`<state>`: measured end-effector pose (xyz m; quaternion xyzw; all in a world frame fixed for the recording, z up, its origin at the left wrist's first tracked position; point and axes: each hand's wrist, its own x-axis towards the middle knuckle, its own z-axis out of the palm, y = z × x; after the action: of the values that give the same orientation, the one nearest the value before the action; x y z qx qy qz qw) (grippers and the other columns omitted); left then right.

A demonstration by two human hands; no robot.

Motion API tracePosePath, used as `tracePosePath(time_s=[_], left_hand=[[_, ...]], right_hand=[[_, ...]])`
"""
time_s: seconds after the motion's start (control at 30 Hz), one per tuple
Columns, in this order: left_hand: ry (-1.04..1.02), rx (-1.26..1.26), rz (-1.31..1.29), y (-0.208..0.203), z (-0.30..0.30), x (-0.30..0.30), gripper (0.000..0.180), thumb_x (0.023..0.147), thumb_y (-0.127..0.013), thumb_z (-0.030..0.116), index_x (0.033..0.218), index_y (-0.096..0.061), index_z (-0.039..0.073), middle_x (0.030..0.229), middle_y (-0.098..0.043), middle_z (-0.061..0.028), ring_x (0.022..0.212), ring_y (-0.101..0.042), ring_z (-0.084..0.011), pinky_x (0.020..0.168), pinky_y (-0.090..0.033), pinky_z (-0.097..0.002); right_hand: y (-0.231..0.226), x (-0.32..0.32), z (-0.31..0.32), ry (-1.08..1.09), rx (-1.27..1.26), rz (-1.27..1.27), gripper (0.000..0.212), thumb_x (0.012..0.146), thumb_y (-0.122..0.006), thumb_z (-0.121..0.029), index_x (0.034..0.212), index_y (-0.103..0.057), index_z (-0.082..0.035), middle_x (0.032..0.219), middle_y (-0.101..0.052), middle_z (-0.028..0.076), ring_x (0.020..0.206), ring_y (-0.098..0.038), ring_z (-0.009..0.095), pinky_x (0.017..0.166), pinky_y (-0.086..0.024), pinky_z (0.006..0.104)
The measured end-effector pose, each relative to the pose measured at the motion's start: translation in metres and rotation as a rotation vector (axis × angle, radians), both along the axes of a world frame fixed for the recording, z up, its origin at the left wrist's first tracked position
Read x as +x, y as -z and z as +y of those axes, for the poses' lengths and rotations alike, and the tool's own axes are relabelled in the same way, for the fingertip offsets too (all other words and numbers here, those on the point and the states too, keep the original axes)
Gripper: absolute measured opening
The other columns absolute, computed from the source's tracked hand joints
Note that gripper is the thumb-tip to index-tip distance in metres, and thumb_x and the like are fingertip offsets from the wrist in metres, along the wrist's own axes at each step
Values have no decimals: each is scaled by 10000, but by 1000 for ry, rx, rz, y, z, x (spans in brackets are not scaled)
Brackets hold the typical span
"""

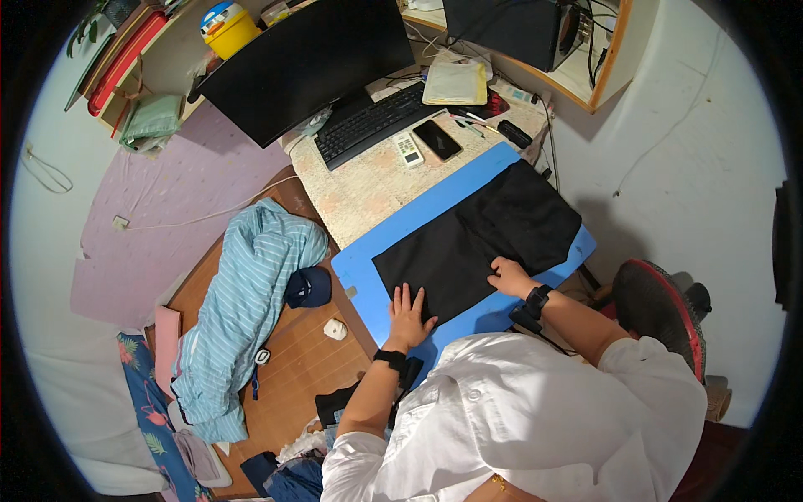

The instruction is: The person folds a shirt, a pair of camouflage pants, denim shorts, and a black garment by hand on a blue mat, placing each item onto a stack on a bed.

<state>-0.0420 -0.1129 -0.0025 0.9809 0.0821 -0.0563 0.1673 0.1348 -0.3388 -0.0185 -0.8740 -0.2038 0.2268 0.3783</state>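
A piece of black cloth [452,259], folded into a long shape, lies on a blue board [381,238] in front of me. It looks like a garment, perhaps trousers, but its exact kind is not clear. My left hand [407,318] rests flat on the cloth's near left corner, fingers spread. At the near edge, right of the middle, my right hand [510,278] has its fingers curled together against the fabric. Wrinkles run through the cloth just beyond that hand. Whatever is pinched there is hidden under the fingers. Both wrists wear black bands.
Beyond the board stand a keyboard [372,125], a monitor [309,67], a phone [437,140] and a white remote [408,151]. To the left, a striped blue quilt [242,309] and a dark cap [308,287] lie on a brown mat. A black-and-red chair [657,314] stands at right.
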Motion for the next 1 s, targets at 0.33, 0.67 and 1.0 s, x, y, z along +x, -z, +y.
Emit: tracePosePath(time_s=[0.33, 0.67, 1.0], left_hand=[[-5, 6, 36, -7, 12, -14, 750, 766, -593, 433, 1377, -257, 157, 1425, -74, -254, 1322, -86, -390, 1041, -149, -497], [-211, 42, 152, -13, 69, -16, 733, 645, -631, 221, 1317, -356, 122, 1397, -200, -240, 1306, -184, -360, 1043, -188, -472], [-71, -139, -269, -16, -6, 104, 611, 783, -577, 247, 1279, -344, -23, 1342, -318, -230, 1253, -296, -361, 1039, -258, -388]], right_hand=[[-48, 83, -70, 245, -185, -567, 445, 740, -646, -214, 1107, -503, -8, 1130, -462, 179, 1034, -443, 351, 895, -375, 427], [-57, 91, -83, -25, -451, 58, 504, 773, -634, -345, 1085, -549, 42, 1112, -524, 207, 1022, -505, 348, 849, -435, 413], [-15, 117, -85, 219, -82, 228, 547, 766, -646, -311, 1125, -505, 76, 1096, -557, 197, 982, -540, 308, 844, -425, 371]])
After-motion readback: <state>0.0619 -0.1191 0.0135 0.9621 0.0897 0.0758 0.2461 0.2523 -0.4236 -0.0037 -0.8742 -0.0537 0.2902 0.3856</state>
